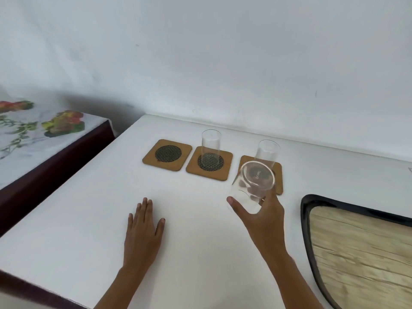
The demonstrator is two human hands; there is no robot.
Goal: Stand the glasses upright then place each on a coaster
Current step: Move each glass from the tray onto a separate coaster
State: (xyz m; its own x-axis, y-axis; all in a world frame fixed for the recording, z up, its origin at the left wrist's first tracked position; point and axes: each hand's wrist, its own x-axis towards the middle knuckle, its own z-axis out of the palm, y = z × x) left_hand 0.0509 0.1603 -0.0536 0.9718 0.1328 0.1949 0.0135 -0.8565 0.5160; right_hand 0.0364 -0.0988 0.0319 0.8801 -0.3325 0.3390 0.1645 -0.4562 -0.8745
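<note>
A white, matte table (pixel 200 253) runs up to a pale plastered wall (pixel 223 52). Toward twelve o'clock on it sits a row of three square cork-brown coasters with rounded corners, each with a dark round mesh disc in its middle. The left coaster (pixel 167 155) is bare. The middle coaster (pixel 209 163) carries a clear, straight-sided glass (pixel 211 148) standing upright on the mesh. The right coaster (pixel 277 175) also bears an upright tumbler (pixel 267 152) of the same thin, smooth glass, toward its far edge.

The right hand (pixel 265 216) is curled around a third glass (pixel 253 186), thumb on the left wall and fingers wrapped round the far side, seen through the glass. This one is off the table and tilted, its thick round base turned up toward the viewer with faint lettering on it; it hangs in front of the right coaster, at about one o'clock from the centre of the table.

The left hand (pixel 143 228) lies flat, palm down, fingers close together and thumb out, resting on the bare tabletop at about six o'clock from the left coaster, gripping nothing.

At three to four o'clock sits a tray (pixel 305 219) with a glossy black rounded rim and a pale wood-grain floor. At nine o'clock, beyond the table edge, is a floral-print cloth (pixel 33 130) over a dark maroon base.
</note>
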